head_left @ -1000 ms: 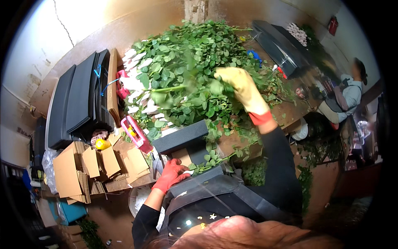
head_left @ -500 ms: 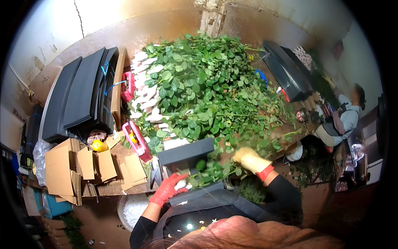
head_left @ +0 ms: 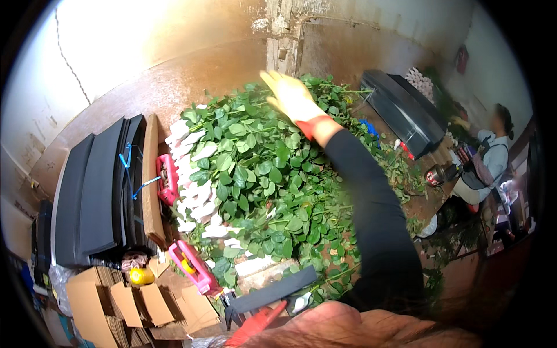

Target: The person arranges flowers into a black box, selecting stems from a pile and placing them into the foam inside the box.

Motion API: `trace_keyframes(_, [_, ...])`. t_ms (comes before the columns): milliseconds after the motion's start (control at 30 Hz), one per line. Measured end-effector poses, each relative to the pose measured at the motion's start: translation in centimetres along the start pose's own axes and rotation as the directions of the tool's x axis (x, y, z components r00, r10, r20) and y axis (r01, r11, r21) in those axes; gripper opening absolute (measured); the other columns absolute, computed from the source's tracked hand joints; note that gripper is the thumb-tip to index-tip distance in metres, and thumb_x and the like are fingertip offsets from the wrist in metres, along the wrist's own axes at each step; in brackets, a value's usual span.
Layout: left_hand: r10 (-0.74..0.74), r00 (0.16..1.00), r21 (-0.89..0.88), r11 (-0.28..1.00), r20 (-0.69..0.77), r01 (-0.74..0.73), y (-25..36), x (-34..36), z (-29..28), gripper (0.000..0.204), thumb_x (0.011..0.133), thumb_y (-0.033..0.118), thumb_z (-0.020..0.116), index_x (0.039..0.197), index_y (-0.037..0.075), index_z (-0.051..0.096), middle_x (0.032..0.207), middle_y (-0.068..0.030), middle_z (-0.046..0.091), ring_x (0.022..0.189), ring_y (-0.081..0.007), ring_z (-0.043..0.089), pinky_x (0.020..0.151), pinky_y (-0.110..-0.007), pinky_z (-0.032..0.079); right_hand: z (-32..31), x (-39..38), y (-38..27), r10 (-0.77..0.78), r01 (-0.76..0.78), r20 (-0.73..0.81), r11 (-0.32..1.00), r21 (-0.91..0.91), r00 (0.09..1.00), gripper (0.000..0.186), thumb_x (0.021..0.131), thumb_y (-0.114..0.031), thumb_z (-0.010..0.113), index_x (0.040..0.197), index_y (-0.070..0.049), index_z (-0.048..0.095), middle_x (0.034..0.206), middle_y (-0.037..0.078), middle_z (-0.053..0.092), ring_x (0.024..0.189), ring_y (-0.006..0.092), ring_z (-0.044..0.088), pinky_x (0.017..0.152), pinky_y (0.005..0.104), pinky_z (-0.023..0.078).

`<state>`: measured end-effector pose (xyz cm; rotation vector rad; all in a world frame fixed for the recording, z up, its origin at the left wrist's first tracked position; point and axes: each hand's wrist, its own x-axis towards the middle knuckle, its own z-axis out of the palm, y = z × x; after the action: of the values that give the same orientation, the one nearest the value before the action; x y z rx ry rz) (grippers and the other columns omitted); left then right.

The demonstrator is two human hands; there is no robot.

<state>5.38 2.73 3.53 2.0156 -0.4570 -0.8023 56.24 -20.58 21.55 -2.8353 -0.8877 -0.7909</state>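
Note:
My right hand [head_left: 290, 95], in a yellow glove with a red cuff, reaches over the far side of a large pile of leafy flower stems [head_left: 278, 168]. Its fingers are spread and hold nothing that I can see. White-wrapped flower heads [head_left: 197, 200] line the pile's left side. At the near edge my left hand [head_left: 255, 325], red-gloved, lies beside a dark grey padded bar [head_left: 272, 292]. Its visible fingers stretch out along the bar; the rest is hidden by hair in the foreground. One white-wrapped head [head_left: 301, 303] rests just beyond its fingertips.
Dark sheets [head_left: 101, 197] stand stacked at the left, with cardboard pieces [head_left: 130, 304] nearer. Two pink holders [head_left: 194, 267] sit between these and the pile. A dark wrapped bundle [head_left: 403, 113] lies at the far right. Another person [head_left: 487, 159] works beyond it.
My right hand has swung from the near right up to the pile's far side. My left hand now shows lower, with its fingers along the bar. The whole view has shifted.

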Motion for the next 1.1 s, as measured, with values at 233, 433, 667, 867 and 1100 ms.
trace_keyframes(233, [-0.034, 0.999, -0.009, 0.999, 0.033, 0.035, -0.2, 1.1, -1.0, 0.050, 0.097, 0.030, 0.075, 0.144, 0.020, 0.063, 0.115, -0.0151, 0.058, 0.105, -0.0340, 0.062, 0.092, -0.041, 0.053, 8.3, 4.7, -1.1, 0.339, -0.263, 0.600, 0.941, -0.213, 0.725, 0.074, 0.093, -0.020, 0.074, 0.161, -0.018, 0.045, 0.154, 0.018, 0.056, 0.145, 0.0336, 0.052, 0.122, 0.0448, 0.039])
trace_keyframes(433, [-0.058, 0.998, -0.012, 0.998, 0.012, 0.058, -0.2, 0.9, -0.3, 0.048, 0.096, 0.029, 0.075, 0.143, 0.020, 0.065, 0.114, -0.0144, 0.058, 0.105, -0.0333, 0.062, 0.091, -0.041, 0.053, 4.6, -3.4, -2.6, 0.151, -0.151, 0.010, 0.981, 0.125, 0.988, 0.026, 0.089, -0.008, 0.056, 0.107, -0.007, 0.075, 0.102, 0.018, 0.075, 0.099, 0.0357, 0.072, 0.090, 0.0429, 0.057])
trace_keyframes(667, [-0.010, 1.000, 0.058, 0.998, 0.014, 0.009, -0.7, 0.0, 1.4, 0.046, 0.096, 0.029, 0.076, 0.140, 0.020, 0.066, 0.113, -0.0134, 0.058, 0.104, -0.0325, 0.062, 0.091, -0.040, 0.053, 1.9, -23.5, -6.2, -0.113, 0.155, 0.294, 0.980, -0.124, 0.949, 0.057, 0.091, -0.020, 0.066, 0.147, -0.019, 0.057, 0.150, 0.017, 0.055, 0.135, 0.0321, 0.056, 0.105, 0.0436, 0.051])
trace_keyframes(867, [0.097, 0.990, 0.092, 0.992, -0.102, -0.088, -1.6, -1.4, 3.2, 0.041, 0.091, 0.024, 0.081, 0.131, 0.018, 0.073, 0.106, -0.0105, 0.055, 0.101, -0.0295, 0.060, 0.089, -0.039, 0.052, -6.8, -31.5, -5.9, 0.137, -0.273, 0.336, 0.874, 0.401, 0.932, 0.036, 0.095, -0.024, 0.069, 0.128, -0.011, 0.069, 0.129, 0.015, 0.072, 0.115, 0.0333, 0.069, 0.095, 0.0426, 0.056])
trace_keyframes(1100, [0.136, 0.963, 0.040, 0.991, -0.231, -0.131, -3.0, -0.9, 5.0, 0.035, 0.086, 0.016, 0.085, 0.120, 0.015, 0.079, 0.098, -0.0069, 0.053, 0.088, -0.0236, 0.058, 0.079, -0.035, 0.051, -15.7, -37.9, -6.2, 0.333, -0.466, 0.425, 0.845, 0.262, 0.842, 0.026, 0.094, -0.019, 0.071, 0.119, -0.011, 0.074, 0.115, 0.013, 0.076, 0.108, 0.0360, 0.069, 0.098, 0.0440, 0.055])
